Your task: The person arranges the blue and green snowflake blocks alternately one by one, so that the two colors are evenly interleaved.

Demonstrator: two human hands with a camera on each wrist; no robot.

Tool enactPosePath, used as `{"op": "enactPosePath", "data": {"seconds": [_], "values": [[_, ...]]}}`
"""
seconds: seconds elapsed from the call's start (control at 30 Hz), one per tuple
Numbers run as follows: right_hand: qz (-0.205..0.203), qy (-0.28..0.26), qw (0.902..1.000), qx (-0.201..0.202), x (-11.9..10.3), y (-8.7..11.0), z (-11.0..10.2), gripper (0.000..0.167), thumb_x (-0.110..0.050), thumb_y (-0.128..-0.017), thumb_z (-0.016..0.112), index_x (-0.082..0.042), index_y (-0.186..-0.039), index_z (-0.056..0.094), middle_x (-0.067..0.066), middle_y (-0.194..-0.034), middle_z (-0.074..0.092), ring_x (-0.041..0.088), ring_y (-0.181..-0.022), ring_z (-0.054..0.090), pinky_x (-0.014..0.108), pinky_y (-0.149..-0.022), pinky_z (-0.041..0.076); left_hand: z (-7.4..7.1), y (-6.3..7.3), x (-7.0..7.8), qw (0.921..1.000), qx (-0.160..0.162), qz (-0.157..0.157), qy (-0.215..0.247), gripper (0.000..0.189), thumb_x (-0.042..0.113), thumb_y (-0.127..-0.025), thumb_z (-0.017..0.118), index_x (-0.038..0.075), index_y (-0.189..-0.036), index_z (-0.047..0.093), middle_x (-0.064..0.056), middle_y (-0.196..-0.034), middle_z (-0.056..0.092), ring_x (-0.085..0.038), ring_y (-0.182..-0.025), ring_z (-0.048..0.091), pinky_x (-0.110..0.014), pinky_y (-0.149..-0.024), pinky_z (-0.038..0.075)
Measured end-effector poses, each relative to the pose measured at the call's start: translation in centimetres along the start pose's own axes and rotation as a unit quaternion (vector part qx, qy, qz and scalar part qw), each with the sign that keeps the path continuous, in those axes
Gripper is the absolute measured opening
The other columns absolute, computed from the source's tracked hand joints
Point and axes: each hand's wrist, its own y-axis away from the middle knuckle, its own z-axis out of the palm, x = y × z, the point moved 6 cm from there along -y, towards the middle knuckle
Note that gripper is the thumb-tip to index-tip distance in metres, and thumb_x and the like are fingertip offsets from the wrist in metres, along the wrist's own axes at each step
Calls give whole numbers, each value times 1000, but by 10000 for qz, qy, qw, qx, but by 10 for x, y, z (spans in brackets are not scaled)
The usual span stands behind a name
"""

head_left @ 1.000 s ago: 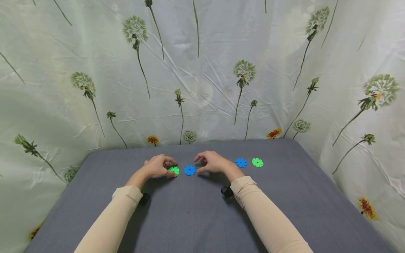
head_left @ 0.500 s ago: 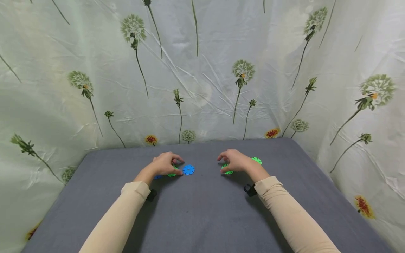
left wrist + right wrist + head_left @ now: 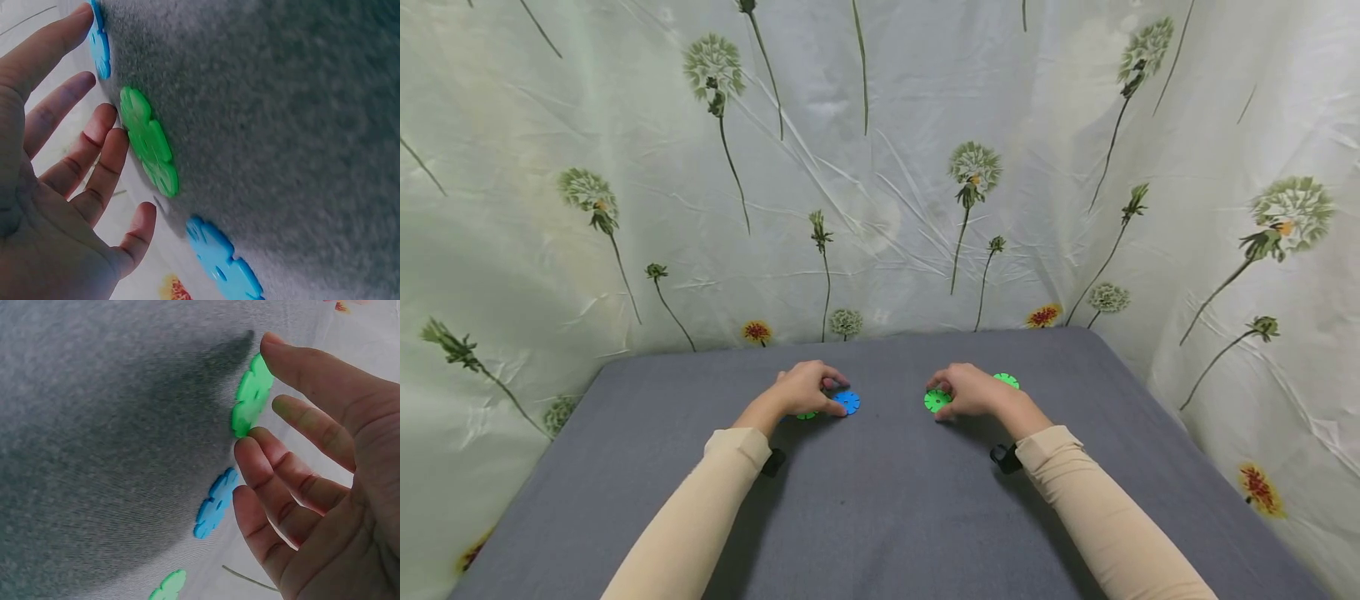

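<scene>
My left hand [image 3: 801, 390] is over the left group of notched plastic discs, thumb and index finger spread at the edges of a blue disc [image 3: 849, 403]. In the left wrist view the thumb tip overlaps that disc's edge; contact is unclear. A green disc [image 3: 149, 142] and another blue disc [image 3: 224, 259] lie beside the loosely bent fingers. On the right, my right hand [image 3: 972, 392] has thumb and fingers on either side of a green disc [image 3: 937, 401]. In the right wrist view a blue disc [image 3: 217, 503] and a second green disc [image 3: 167, 587] lie past the fingers.
The discs lie flat in a row on a grey cloth-covered table [image 3: 880, 508]. A white curtain [image 3: 895, 183] printed with dandelions hangs behind the table and along its sides. Each wrist wears a small black camera.
My left hand has shifted right from the green disc to the blue one. My right hand has moved right, away from that blue disc, and lowered around a green disc.
</scene>
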Motion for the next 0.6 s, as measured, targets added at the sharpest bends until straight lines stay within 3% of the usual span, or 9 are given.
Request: {"op": "enactPosePath", "data": {"seconds": [0.17,0.33,0.6], "values": [[46,-112,9999,18,1,2,1,49,-21,-90,90,-3,-133,74,16,-116,76,32,-114,72,45,-98,59,1,-1,4,10000,9,5,26,46,37,-83,95,26,-126,81,1,-115,73,-22,-117,65,-59,-99,40],[68,-145,9999,51,1,3,2,47,-19,-91,89,-3,-133,74,15,-115,77,30,-111,72,44,-96,60,2,-2,3,10000,2,-9,79,43,37,-84,94,28,-124,82,-2,-124,76,-24,-122,66,-60,-100,40],[27,-292,9995,104,4,6,5,42,-17,-90,89,-4,-129,77,9,-105,77,20,-97,71,37,-86,59,3,-2,1,9999,-23,-49,140,42,39,-83,94,29,-122,83,-3,-129,75,-24,-124,67,-60,-101,38]]}}
